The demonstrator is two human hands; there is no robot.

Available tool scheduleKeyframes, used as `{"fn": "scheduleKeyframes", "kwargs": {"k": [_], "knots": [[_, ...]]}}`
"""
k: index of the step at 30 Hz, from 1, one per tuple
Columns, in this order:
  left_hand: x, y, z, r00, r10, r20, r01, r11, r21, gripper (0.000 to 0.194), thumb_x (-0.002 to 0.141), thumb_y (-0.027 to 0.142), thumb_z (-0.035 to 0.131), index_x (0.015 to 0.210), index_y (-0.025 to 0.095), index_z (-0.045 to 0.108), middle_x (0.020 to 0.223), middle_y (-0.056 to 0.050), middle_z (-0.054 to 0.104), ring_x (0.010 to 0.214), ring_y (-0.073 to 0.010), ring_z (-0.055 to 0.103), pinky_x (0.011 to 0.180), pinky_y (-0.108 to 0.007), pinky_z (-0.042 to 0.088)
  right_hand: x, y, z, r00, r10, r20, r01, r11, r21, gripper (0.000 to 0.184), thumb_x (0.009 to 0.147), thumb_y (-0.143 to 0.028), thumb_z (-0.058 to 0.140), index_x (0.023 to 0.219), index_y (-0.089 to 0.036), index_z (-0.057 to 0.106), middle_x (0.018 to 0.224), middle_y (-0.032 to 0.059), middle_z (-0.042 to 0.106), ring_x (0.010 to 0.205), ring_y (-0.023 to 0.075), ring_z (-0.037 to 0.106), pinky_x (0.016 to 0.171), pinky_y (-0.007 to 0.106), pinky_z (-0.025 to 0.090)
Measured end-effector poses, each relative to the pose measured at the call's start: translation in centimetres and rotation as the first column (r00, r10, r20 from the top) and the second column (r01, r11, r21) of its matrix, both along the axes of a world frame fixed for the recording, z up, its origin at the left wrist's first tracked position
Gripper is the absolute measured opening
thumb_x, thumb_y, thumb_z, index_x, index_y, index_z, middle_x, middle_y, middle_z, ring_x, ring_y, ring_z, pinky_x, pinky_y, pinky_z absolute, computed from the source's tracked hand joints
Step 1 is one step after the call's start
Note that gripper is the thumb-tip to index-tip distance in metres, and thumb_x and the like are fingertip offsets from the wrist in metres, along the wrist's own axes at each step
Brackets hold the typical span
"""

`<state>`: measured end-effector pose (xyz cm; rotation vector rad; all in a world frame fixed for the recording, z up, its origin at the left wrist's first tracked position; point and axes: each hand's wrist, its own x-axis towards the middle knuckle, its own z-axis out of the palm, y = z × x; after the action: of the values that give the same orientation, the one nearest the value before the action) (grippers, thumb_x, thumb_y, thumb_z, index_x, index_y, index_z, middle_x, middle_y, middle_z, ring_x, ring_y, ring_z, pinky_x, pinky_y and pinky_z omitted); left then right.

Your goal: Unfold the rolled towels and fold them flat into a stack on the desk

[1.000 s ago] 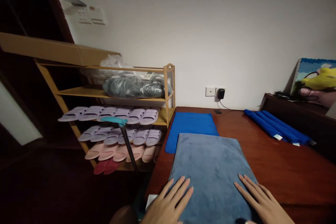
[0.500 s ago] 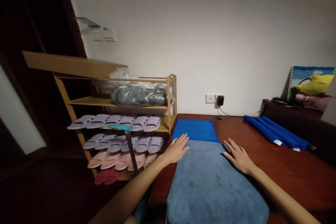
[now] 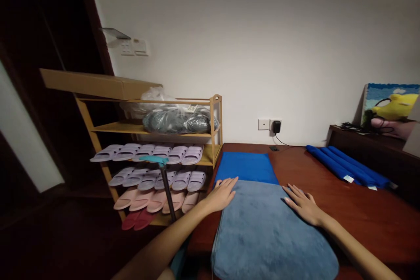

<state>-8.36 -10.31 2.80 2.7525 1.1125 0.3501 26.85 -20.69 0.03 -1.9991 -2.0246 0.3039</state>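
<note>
A grey-blue plush cloth (image 3: 269, 236) lies folded flat at the front of the reddish-brown wooden table (image 3: 357, 223). Its far edge overlaps a bright blue cloth (image 3: 246, 167) spread flat beyond it. My left hand (image 3: 221, 194) rests on the far left corner of the grey-blue cloth, fingers stretched forward and holding nothing. At the far right corner, my right hand (image 3: 303, 205) lies flat along the cloth's edge with its fingers extended. Several rolled blue cloths (image 3: 348, 168) with white tags lie together farther right, apart from both hands.
A wooden rack (image 3: 215, 135) on the left holds rows of slippers (image 3: 193, 154), a plastic-wrapped bundle (image 3: 180, 119) and a cardboard box (image 3: 98, 85). A dark pole with a teal top (image 3: 162, 162) stands before it. A black plug (image 3: 276, 127) sits in the wall socket.
Both hands and the cloths sit slightly lower in view as the camera has shifted a little. The hands stay at the cloth's far corners, still flat.
</note>
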Motion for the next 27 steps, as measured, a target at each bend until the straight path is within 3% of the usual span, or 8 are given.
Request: {"fn": "scheduleKeyframes", "kwargs": {"k": [3, 6, 9, 12, 17, 22, 27], "knots": [[0.4, 0.1, 0.6, 0.988, 0.103, 0.119, -0.101, 0.995, -0.020, 0.052, 0.090, 0.030, 0.041, 0.140, 0.021, 0.034, 0.133, -0.012, 0.049, 0.124, -0.0258, 0.042, 0.102, -0.044, 0.026, 1.6, 0.4, 0.2, 0.997, -0.059, -0.040, 0.061, 0.997, 0.051, 0.056, 0.089, -0.059, 0.023, 0.135, -0.034, 0.044, 0.140, 0.0033, 0.044, 0.132, 0.0254, 0.034, 0.105, 0.052, 0.023], [1.0, 1.8, 1.0, 0.963, 0.223, 0.154, -0.211, 0.973, -0.094, 0.041, 0.084, 0.034, 0.053, 0.123, 0.019, 0.052, 0.115, -0.011, 0.058, 0.111, -0.0271, 0.050, 0.094, -0.042, 0.034, 3.1, 1.5, 0.4, 0.992, -0.120, -0.025, 0.122, 0.989, 0.084, 0.049, 0.085, -0.052, 0.036, 0.121, -0.026, 0.056, 0.123, 0.0098, 0.056, 0.118, 0.0297, 0.046, 0.094, 0.054, 0.033], [1.2, 4.0, 1.0, 0.956, 0.255, 0.147, -0.232, 0.960, -0.160, 0.026, 0.072, 0.031, 0.067, 0.092, 0.016, 0.064, 0.087, -0.005, 0.063, 0.089, -0.0241, 0.058, 0.077, -0.032, 0.042, 4.1, 2.4, 0.3, 0.989, -0.145, -0.031, 0.147, 0.984, 0.100, 0.035, 0.076, -0.045, 0.048, 0.096, -0.020, 0.061, 0.106, 0.0121, 0.060, 0.104, 0.0314, 0.052, 0.081, 0.051, 0.040], [0.8, 5.2, 0.8, 0.955, 0.235, 0.183, -0.197, 0.959, -0.202, 0.018, 0.065, 0.028, 0.072, 0.074, 0.015, 0.062, 0.070, 0.001, 0.058, 0.070, -0.0173, 0.057, 0.063, -0.024, 0.041, 4.5, 2.5, 0.3, 0.992, -0.102, -0.072, 0.111, 0.985, 0.129, 0.021, 0.071, -0.038, 0.050, 0.079, -0.019, 0.054, 0.091, 0.0095, 0.061, 0.089, 0.0255, 0.056, 0.075, 0.042, 0.044], [0.0, 5.1, -0.3, 0.933, 0.204, 0.296, -0.152, 0.970, -0.189, 0.013, 0.072, 0.027, 0.064, 0.075, 0.016, 0.058, 0.065, 0.005, 0.053, 0.064, -0.0133, 0.052, 0.059, -0.022, 0.038, 4.4, 2.0, 0.3, 0.985, 0.038, -0.170, -0.003, 0.979, 0.202, 0.021, 0.080, -0.041, 0.040, 0.083, -0.021, 0.045, 0.085, 0.0041, 0.061, 0.080, 0.0165, 0.058, 0.075, 0.029, 0.045], [0.2, 4.0, -1.8, 0.911, 0.189, 0.368, -0.151, 0.980, -0.129, 0.006, 0.077, 0.020, 0.058, 0.081, 0.018, 0.056, 0.072, 0.002, 0.053, 0.073, -0.0158, 0.052, 0.069, -0.026, 0.039, 3.6, 1.7, -0.6, 0.980, 0.052, -0.191, -0.013, 0.980, 0.200, 0.021, 0.080, -0.038, 0.042, 0.093, -0.022, 0.046, 0.089, 0.0057, 0.064, 0.082, 0.0194, 0.061, 0.076, 0.030, 0.043], [-0.2, 2.3, -2.1, 0.909, 0.146, 0.391, -0.117, 0.988, -0.096, 0.005, 0.077, 0.021, 0.059, 0.080, 0.019, 0.055, 0.074, 0.001, 0.054, 0.074, -0.0175, 0.051, 0.071, -0.028, 0.039, 3.3, 0.1, -0.4, 0.981, 0.030, -0.193, 0.008, 0.981, 0.196, 0.024, 0.080, -0.038, 0.043, 0.097, -0.021, 0.047, 0.090, 0.0065, 0.065, 0.082, 0.0204, 0.062, 0.075, 0.030, 0.044]]}}
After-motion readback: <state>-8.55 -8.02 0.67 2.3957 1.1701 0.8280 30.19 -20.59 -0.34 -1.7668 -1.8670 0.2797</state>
